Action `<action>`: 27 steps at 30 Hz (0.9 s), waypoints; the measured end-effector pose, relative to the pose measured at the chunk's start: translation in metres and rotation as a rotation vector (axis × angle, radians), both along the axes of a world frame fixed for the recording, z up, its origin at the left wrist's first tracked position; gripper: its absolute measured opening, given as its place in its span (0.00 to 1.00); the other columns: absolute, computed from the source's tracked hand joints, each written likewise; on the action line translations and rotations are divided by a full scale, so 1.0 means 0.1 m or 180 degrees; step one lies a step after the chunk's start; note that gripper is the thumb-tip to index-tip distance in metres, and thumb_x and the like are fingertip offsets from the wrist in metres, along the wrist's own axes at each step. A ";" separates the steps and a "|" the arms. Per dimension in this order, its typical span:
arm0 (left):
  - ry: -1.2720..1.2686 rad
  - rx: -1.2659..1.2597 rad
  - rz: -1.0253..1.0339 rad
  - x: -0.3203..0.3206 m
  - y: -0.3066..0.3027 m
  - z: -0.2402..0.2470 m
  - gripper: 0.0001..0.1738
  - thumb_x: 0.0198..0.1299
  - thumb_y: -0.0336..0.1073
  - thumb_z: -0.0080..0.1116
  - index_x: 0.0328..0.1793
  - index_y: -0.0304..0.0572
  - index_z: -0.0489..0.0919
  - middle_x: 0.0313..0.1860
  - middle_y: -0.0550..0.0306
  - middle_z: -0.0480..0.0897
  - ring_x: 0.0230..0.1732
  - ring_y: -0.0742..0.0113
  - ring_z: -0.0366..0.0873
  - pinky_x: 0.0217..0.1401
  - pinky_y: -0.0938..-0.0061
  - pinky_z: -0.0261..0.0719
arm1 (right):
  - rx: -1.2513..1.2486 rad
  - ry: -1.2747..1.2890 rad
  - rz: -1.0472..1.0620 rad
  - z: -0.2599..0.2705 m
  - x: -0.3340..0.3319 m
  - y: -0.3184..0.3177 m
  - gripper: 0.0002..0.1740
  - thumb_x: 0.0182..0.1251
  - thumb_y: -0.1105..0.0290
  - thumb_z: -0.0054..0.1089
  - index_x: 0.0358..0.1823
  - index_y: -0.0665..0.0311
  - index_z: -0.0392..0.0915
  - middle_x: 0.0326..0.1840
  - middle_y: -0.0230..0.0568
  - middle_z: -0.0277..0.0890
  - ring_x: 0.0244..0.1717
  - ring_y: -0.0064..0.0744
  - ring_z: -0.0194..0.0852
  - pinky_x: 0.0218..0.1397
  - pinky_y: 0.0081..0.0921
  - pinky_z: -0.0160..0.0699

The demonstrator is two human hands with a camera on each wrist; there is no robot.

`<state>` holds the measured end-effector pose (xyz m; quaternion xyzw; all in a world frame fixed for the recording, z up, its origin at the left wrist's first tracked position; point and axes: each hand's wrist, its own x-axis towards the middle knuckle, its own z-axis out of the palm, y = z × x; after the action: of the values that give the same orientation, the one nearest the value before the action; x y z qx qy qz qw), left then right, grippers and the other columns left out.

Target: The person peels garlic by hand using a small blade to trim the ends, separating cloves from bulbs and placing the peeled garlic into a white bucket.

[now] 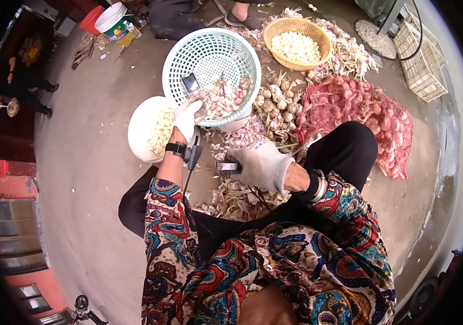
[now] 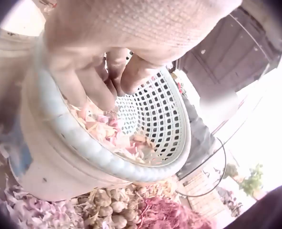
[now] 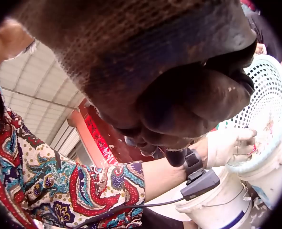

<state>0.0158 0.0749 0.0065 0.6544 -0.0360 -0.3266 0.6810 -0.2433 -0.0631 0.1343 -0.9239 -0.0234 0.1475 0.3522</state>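
Observation:
My left hand, in a white glove, reaches over the near rim of a pale green slotted basket. Its bent fingers dip to the pinkish garlic cloves inside; I cannot tell whether they pinch one. A dark-screened, phone-like rectangle sits in the basket just beyond this hand. My right hand wears a grey glove with a dark coated palm and grips a small knife whose short metal blade points left. Beside my left wrist, a white bowl holds peeled cloves.
Whole garlic bulbs are heaped right of the basket, beside a red mesh sack full of garlic. A yellow basket of peeled cloves stands behind. Skins and stalks litter the floor before me. Another person's shoe shows at the back.

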 end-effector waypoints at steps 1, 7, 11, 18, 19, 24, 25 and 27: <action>-0.0488 0.0433 -0.0404 0.01 -0.13 -0.09 0.18 0.69 0.32 0.60 0.63 0.35 0.81 0.49 0.57 0.86 0.42 0.68 0.84 0.49 0.75 0.84 | 0.0014 0.0066 -0.0024 0.01 0.00 -0.01 0.14 0.73 0.54 0.58 0.48 0.55 0.81 0.30 0.43 0.83 0.36 0.49 0.86 0.41 0.43 0.84; -0.2578 0.2656 -0.1179 -0.08 -0.82 -0.10 0.23 0.60 0.52 0.65 0.54 0.46 0.88 0.47 0.50 0.90 0.48 0.53 0.88 0.53 0.63 0.81 | 0.0132 0.0080 -0.0093 0.01 -0.03 -0.10 0.14 0.74 0.54 0.56 0.49 0.53 0.80 0.29 0.41 0.82 0.34 0.48 0.87 0.40 0.42 0.84; -0.2555 0.2535 -0.1029 -0.21 -1.01 -0.11 0.21 0.57 0.51 0.67 0.51 0.49 0.89 0.46 0.50 0.90 0.47 0.54 0.87 0.52 0.65 0.81 | 0.0076 -0.0012 -0.0144 -0.01 -0.03 -0.14 0.15 0.74 0.53 0.56 0.51 0.53 0.81 0.28 0.41 0.83 0.34 0.47 0.87 0.39 0.41 0.84; -0.0250 0.0227 -0.0250 -0.08 -0.78 -0.04 0.16 0.68 0.34 0.61 0.59 0.33 0.80 0.44 0.52 0.87 0.40 0.64 0.88 0.40 0.73 0.85 | 0.0549 -0.0208 -0.1008 0.03 -0.01 -0.20 0.26 0.71 0.49 0.63 0.62 0.56 0.78 0.38 0.49 0.86 0.39 0.51 0.88 0.45 0.39 0.86; -0.0074 0.0266 -0.0325 -0.05 -0.68 0.01 0.19 0.71 0.35 0.58 0.64 0.37 0.76 0.48 0.55 0.86 0.41 0.65 0.87 0.42 0.74 0.86 | 0.0689 -0.0163 -0.1091 0.13 -0.01 -0.22 0.27 0.72 0.50 0.61 0.65 0.57 0.77 0.40 0.51 0.86 0.42 0.51 0.88 0.47 0.39 0.85; -0.0103 -0.0298 -0.0550 -0.18 -0.29 0.36 0.13 0.74 0.31 0.54 0.61 0.37 0.78 0.45 0.58 0.86 0.43 0.68 0.86 0.48 0.77 0.85 | 0.0872 -0.0451 -0.1760 -0.04 0.13 -0.21 0.21 0.77 0.55 0.59 0.57 0.65 0.81 0.39 0.50 0.85 0.38 0.40 0.86 0.45 0.35 0.82; -0.0125 -0.0278 -0.0655 -0.32 -0.24 0.59 0.15 0.75 0.32 0.54 0.64 0.35 0.77 0.48 0.56 0.85 0.46 0.66 0.86 0.54 0.75 0.85 | 0.0939 -0.0493 -0.1818 -0.09 0.16 -0.21 0.20 0.77 0.56 0.58 0.57 0.66 0.81 0.38 0.49 0.85 0.37 0.39 0.86 0.44 0.35 0.82; -0.0087 -0.0449 -0.0673 -0.43 -0.12 0.75 0.16 0.74 0.30 0.52 0.66 0.39 0.78 0.57 0.52 0.87 0.50 0.66 0.87 0.53 0.75 0.84 | 0.1062 -0.0653 -0.1878 -0.12 0.22 -0.22 0.19 0.78 0.59 0.58 0.57 0.67 0.80 0.37 0.47 0.85 0.33 0.36 0.83 0.41 0.35 0.81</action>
<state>-0.0276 0.0628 0.0817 0.6017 -0.1370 -0.3843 0.6866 -0.2215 -0.0847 0.1220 -0.8307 0.1855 -0.0600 0.5215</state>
